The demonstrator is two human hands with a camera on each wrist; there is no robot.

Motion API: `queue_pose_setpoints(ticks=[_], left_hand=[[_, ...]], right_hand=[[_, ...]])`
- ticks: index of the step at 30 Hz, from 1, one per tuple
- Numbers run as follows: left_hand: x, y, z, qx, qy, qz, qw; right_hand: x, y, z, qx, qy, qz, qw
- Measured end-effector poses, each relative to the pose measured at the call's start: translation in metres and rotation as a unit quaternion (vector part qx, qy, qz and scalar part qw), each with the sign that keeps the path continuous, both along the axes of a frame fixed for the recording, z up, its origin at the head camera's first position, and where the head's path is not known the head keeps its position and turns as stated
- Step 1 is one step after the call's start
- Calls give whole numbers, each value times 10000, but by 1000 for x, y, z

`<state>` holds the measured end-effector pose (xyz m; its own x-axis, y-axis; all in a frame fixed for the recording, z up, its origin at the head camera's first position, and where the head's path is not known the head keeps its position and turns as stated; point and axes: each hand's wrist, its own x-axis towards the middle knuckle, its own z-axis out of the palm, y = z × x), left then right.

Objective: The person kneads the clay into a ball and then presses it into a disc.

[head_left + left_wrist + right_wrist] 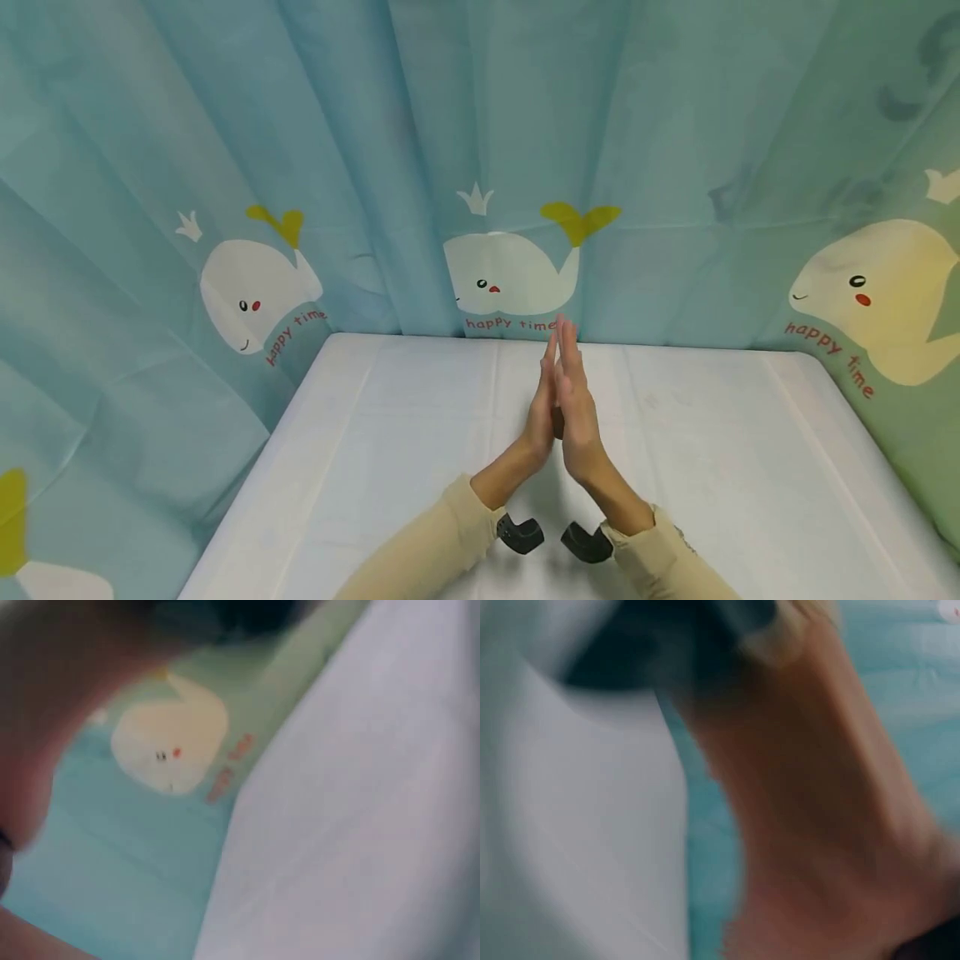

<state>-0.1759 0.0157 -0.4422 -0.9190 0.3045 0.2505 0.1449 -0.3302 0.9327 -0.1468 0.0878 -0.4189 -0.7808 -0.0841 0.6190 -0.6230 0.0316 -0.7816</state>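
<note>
Hands meet above a white table backed by whale-print curtain.

Through the head camera, I see a big, flat, white table with round corners at the far end. Long, pale stripes run down its top from the far edge toward me, one near each side and fainter ones between them. A small, faint smudge is on the right half. Soft grey shadows fall on the near middle part. Both wrist cameras show me the white top too, but blurry.
</note>
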Motion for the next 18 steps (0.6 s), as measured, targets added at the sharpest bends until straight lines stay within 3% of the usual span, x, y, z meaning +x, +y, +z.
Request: queue_pose_setpoints(ticks=[4, 8, 12, 15, 18], left_hand=[[12, 4, 3, 393, -85, -437, 9982], [16, -1, 13, 417, -18, -469, 9980], [8, -6, 18, 271, 78, -219, 9994], [-2, -8, 16, 267, 12, -10, 9996], [-3, -6, 10, -19, 138, -11, 9999]], right_hand=[[-23, 15, 6, 256, -259, -243, 9990], [-34, 22, -15, 382, -673, -345, 9964], [-16, 11, -28, 117, -897, -52, 9959], [4, -2, -18, 89, -597, 53, 9982], [7, -3, -2, 20, -342, 39, 9994]])
